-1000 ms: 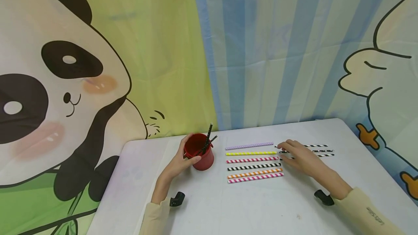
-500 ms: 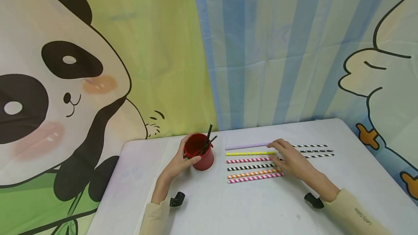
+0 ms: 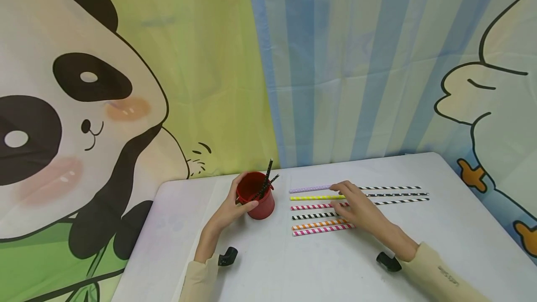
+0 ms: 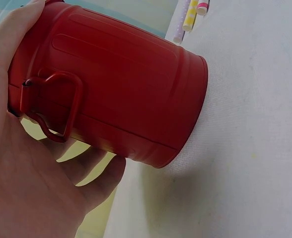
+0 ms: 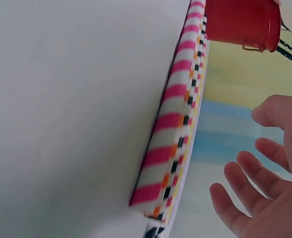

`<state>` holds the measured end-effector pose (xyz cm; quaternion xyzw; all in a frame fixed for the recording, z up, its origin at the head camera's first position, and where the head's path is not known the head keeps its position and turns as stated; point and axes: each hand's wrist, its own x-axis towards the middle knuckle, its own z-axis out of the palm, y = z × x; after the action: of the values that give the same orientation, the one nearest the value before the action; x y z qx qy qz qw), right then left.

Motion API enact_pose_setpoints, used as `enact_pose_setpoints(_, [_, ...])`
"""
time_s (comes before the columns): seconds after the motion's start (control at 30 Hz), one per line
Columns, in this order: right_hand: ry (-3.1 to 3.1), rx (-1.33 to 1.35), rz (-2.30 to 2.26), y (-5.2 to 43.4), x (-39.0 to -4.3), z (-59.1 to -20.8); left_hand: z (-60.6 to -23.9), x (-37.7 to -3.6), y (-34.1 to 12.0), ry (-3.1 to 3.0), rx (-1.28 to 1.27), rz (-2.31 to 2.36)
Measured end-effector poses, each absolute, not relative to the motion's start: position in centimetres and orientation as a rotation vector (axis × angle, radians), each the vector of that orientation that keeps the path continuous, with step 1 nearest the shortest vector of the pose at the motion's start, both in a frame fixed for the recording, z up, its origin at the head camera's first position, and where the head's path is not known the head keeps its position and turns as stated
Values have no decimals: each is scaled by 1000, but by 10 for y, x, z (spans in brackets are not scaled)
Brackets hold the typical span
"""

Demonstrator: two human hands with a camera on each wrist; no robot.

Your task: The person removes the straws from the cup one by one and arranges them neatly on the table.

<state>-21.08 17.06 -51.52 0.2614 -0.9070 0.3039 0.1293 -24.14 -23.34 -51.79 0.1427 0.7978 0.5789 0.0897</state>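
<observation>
My left hand (image 3: 228, 211) grips a small red metal bucket (image 3: 262, 209) round its upper part, thumb at the near rim. Two black dotted straws (image 3: 267, 177) lean inside it. In the left wrist view, the bucket's wire handle (image 4: 76, 101) hangs beside the palm. Over a row of paper straws hovers my right hand (image 3: 356, 208), fingers loosely bent, nothing between them. That row holds a lilac dotted straw (image 3: 308, 189), a yellow one (image 3: 312, 197), pink-striped ones (image 3: 314, 207), a black-striped one (image 3: 312, 216) and an orange-striped one (image 3: 316, 225). The hand covers their right ends.
Several black-and-white straws (image 3: 400, 194) lie to the right, partly behind the right hand. All rest on a white-covered table (image 3: 302, 264). A panda-printed curtain (image 3: 209, 83) and a blue striped one (image 3: 348, 69) hang behind. Black curved pieces (image 3: 228, 256) sit at both wrists.
My right hand has moved left, from the black-and-white straws to above the right ends of the coloured row. The left hand and bucket have stayed in place.
</observation>
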Motion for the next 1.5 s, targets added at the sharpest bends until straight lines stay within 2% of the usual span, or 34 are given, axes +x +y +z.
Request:
enact_pose_setpoints(0.3, [-2603, 750, 964, 154, -214, -514, -517, -241, -234, 2373, 441, 1720])
enact_pose_setpoints(0.7, [-2542, 610, 1346, 118, -214, -507, -519, -241, -235, 2365, 452, 1725])
enact_pose_setpoints(1.23, [-2518, 400, 1734, 94, -216, -505, -519, -242, -234, 2364, 448, 1725])
enact_pose_setpoints(1.5, [-2420, 374, 1938, 72, -216, -498, -519, -243, -234, 2370, 441, 1718])
